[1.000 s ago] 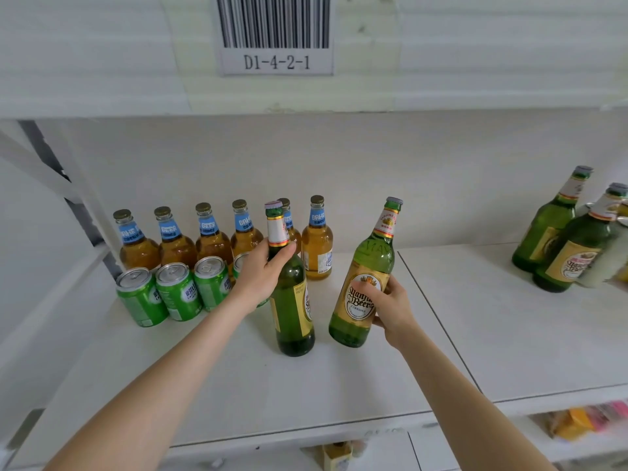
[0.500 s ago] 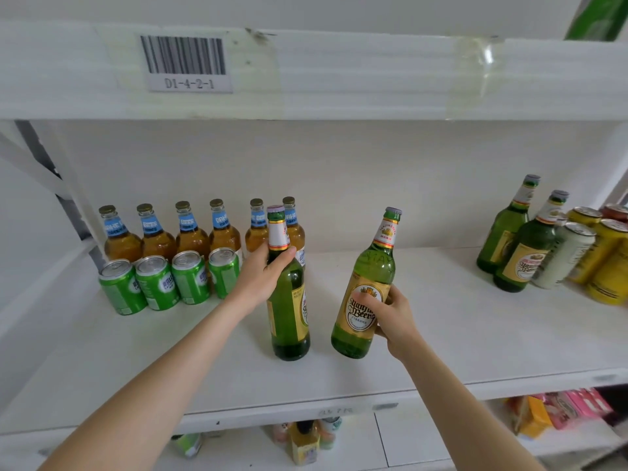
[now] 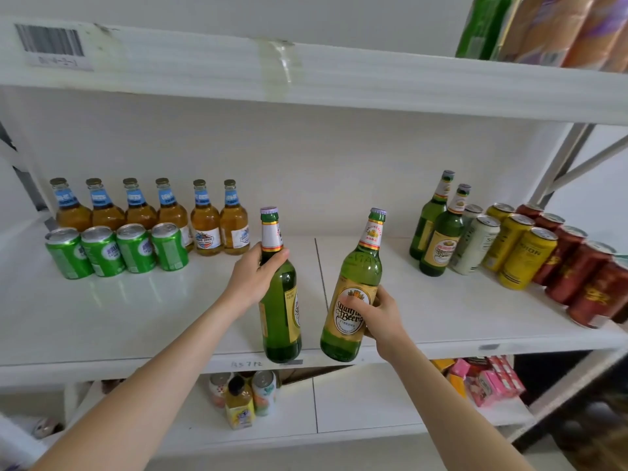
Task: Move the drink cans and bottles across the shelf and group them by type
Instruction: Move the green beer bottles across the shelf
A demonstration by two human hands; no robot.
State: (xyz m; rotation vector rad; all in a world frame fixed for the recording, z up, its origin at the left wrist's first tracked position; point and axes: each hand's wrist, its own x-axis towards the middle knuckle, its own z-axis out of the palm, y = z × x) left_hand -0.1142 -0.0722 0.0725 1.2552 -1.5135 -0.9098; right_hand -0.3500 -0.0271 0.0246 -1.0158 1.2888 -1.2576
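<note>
- Roughly mid-task, judging by the layout: the shelf (image 3: pixel 102 321) already has sorted groups at both ends.
- Left end: six amber bottles (image 3: pixel 142 212) in a row at the back, four green cans (image 3: pixel 115 251) lined up just in front of them.
- Right end: two green bottles (image 3: pixel 438 229) standing together, then pale cans (image 3: pixel 475 243), yellow cans (image 3: pixel 523 253) and red cans (image 3: pixel 584 280) in runs toward the right edge.
- In hand: two more green bottles of the same type as the right-end pair, both near the front edge around the middle of the shelf.
- Left hand (image 3: pixel 255 277): grip closed around the neck and shoulder of the left bottle (image 3: pixel 280 314), which is upright. Its base shows level with the front edge; can't tell if it rests on the shelf or is lifted.
- Right hand (image 3: pixel 377 314): grip closed around the labelled body of the right bottle (image 3: pixel 353 297), which tilts with its top leaning right. Base sits over the front edge, so it looks lifted.
- Left to do, my read: carry these two over to the green pair at the right end and stand them beside it.
- After that, the shelf looks grouped by type as far as visible. The right-end cans run partly out of frame, so can't confirm that side fully.
</note>
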